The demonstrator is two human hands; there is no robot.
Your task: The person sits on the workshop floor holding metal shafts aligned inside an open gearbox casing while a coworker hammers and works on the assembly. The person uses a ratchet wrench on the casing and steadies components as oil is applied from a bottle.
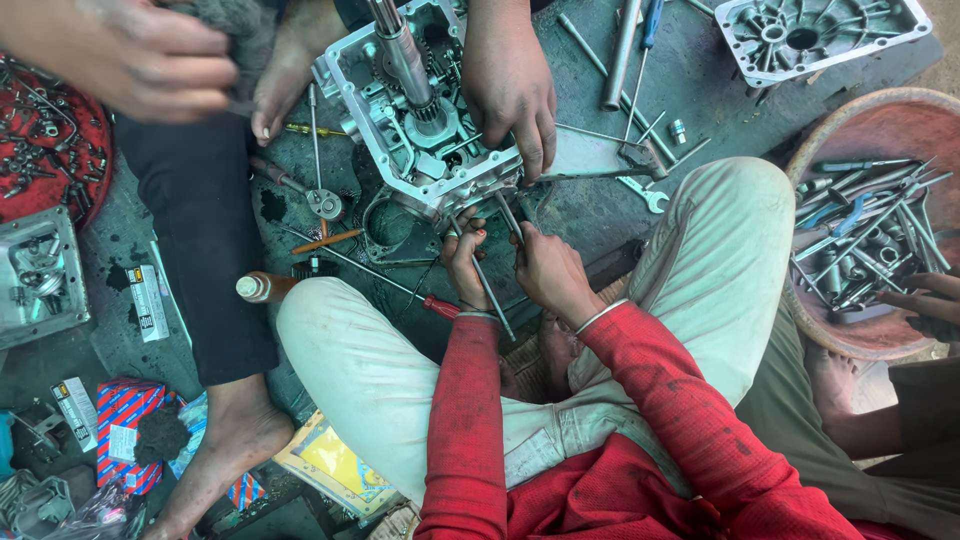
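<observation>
Left hand (464, 262), red-sleeved, is curled shut around a slim metal rod (492, 300) just below the near edge of the gearbox housing (420, 150); right hand (545, 268) is likewise clenched, its fingers pinching a second short metal tool (508, 216) whose tip meets the housing's lower corner. Housing: an open grey casting lying on the dark, oily floor (600, 205), with gears and an upright splined shaft (405, 55) exposed. A co-worker's hand (510, 85) presses down on the housing's right edge from the far side, and a bare foot (285, 70) rests close to its left edge, so the casting is hemmed in on both flanks. Between the foot and the housing lie a ratchet wrench (322, 195) and a red-handled screwdriver (400, 290); a small bottle (262, 288) stands against the wearer's left knee. Right of the housing, loose rods and a spanner (640, 190) cover the floor, with a cover plate (815, 35) beyond. A round basin of tools (865, 230) fills the right margin. Open room is confined to the narrow gap between the wearer's knees and the casting.
</observation>
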